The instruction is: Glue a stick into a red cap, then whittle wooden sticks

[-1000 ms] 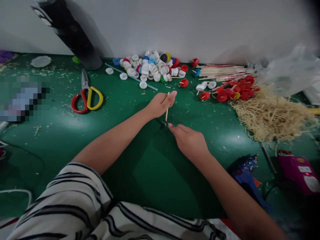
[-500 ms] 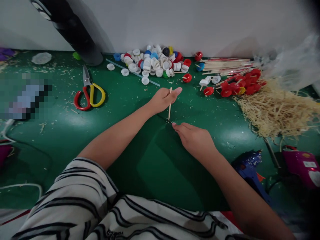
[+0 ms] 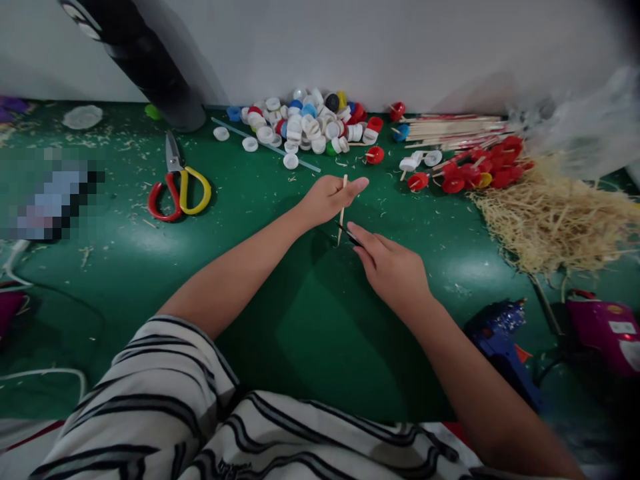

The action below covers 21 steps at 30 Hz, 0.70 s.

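My left hand (image 3: 331, 199) is closed around a thin wooden stick (image 3: 342, 217), thumb stretched out to the right. The stick points down toward the table, and its lower end looks narrowed. In my right hand (image 3: 393, 267) is a small dark knife (image 3: 350, 235), gripped between thumb and fingers; most of its handle is hidden. Its blade lies across the lower part of the stick, at or very near the wood. Both hands are over the green table (image 3: 320, 320).
Bottle caps (image 3: 310, 127) are heaped along the wall, left of sticks (image 3: 455, 131) and red caps on sticks (image 3: 470, 172). Scissors (image 3: 179, 180) lie left, near a black bottle (image 3: 150, 67). Wood shavings (image 3: 555, 220) and a blue glue gun (image 3: 500, 340) are at right.
My right hand has moved up slightly, bringing the knife from the stick's lower tip to higher along it. My left hand has shifted a little to the right with the stick.
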Each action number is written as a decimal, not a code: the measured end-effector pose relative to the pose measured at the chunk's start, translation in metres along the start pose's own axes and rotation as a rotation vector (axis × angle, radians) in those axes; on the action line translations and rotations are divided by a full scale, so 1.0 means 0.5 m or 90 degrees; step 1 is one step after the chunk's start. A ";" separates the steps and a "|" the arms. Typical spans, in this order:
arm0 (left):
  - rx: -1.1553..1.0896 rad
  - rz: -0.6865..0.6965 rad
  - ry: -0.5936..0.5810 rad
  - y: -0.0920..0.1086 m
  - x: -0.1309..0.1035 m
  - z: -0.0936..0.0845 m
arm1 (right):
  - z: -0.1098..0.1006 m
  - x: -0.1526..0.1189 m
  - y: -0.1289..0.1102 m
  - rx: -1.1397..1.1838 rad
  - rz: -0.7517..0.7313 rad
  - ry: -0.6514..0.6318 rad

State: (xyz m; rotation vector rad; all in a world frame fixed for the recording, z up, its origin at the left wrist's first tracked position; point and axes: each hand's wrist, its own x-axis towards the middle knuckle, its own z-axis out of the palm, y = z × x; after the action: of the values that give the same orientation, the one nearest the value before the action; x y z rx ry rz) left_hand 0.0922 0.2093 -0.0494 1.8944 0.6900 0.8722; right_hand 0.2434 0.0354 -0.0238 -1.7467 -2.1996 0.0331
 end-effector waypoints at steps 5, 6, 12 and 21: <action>0.010 0.012 0.002 0.002 -0.001 0.001 | 0.009 0.002 0.000 0.005 0.022 -0.014; 0.010 0.016 0.004 0.002 -0.001 0.002 | 0.010 0.003 0.001 0.005 0.023 -0.021; 0.014 0.018 0.009 0.003 0.001 0.003 | 0.010 0.003 0.007 0.033 0.024 -0.042; 0.032 -0.012 0.017 0.009 -0.002 0.001 | -0.001 0.007 0.014 0.110 0.033 -0.077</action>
State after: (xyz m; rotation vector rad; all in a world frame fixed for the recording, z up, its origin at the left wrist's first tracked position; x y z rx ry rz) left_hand 0.0927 0.2064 -0.0461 1.9204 0.7511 0.8775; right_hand 0.2494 0.0401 -0.0239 -1.7468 -2.1613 0.3391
